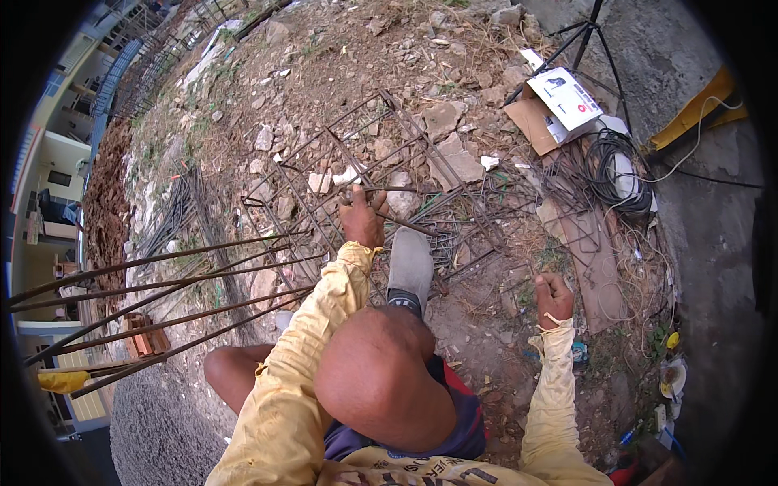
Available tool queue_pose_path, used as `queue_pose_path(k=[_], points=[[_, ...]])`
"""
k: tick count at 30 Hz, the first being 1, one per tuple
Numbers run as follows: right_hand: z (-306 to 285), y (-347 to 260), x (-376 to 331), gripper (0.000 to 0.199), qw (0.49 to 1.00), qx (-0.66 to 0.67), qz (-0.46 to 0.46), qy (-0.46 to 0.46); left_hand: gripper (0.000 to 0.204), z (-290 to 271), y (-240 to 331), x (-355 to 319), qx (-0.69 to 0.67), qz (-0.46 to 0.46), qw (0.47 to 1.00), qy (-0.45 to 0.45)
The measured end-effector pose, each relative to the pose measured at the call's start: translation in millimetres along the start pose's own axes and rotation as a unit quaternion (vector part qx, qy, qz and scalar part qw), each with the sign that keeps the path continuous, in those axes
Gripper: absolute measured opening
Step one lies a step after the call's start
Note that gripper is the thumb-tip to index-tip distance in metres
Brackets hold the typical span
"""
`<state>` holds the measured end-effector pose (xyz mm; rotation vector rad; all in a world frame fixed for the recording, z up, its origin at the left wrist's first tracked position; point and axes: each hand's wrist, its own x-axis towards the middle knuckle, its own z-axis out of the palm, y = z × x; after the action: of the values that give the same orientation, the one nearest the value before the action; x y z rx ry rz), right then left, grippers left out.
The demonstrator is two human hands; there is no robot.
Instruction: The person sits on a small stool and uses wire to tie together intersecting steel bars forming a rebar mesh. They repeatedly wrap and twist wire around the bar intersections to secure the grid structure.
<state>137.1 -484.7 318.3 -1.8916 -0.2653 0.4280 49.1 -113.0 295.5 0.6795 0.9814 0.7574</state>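
At 12 o'clock from the knee, left hand (361, 217) grips a bar of the rebar cage (356, 174), fingers closed round it. Right hand (554, 296) fisted at 3 o'clock; can't tell what's in it. Cage looks part-built, ties prob. left. Long rods (162, 279) at 9, cardboard box (555, 105) and cable coil (620, 166) at 2; rubble crowds the ground.

An outdoor building site: rubble ground (454, 73) (stony, dusty), rebar cage (356, 162), loose steel rods (146, 283).

Left hand (361, 217) was extended forward, arm nearly straight in a yellow sleeve, fingers curled closed in a grip. Right hand (554, 296) sat lower and nearer, sleeve bent, fingers loosely fisted.
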Motion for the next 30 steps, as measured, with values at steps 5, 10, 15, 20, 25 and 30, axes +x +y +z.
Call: queue_pose_path(k=[5, 10, 15, 20, 25, 30], points=[[24.9, 0.2, 28.2, 0.020, 0.997, 0.078, -0.019, 0.004, 0.035, 23.2, -54.8, 9.5, 0.087, -0.051, 0.995, -0.010], [85.3, -39.6, 58.1, 0.021, 0.995, 0.058, -0.030, -0.080, 0.051, -16.7, -73.6, 2.7, 0.272, -0.120, 0.947, -0.122], [175.4, -73.0, 75.6, 0.018, 0.974, -0.013, -0.019, -0.224, 0.067, -52.8, 2.0, -52.8, 0.154, -0.164, 0.951, -0.212], [271.8, -78.1, 90.7, 0.021, 0.915, -0.136, -0.025, -0.379, 0.041, -102.2, 11.9, -21.5, -0.015, -0.134, 0.990, -0.047], [325.2, -72.9, 109.7, 0.024, 0.857, -0.171, -0.100, -0.475, 0.024, -143.5, 15.3, 16.9, -0.075, -0.153, 0.983, 0.063], [342.2, -73.0, 111.8, 0.026, 0.781, -0.182, -0.140, -0.581, 0.021, -181.2, 17.2, 42.6, -0.022, -0.193, 0.979, 0.061]])
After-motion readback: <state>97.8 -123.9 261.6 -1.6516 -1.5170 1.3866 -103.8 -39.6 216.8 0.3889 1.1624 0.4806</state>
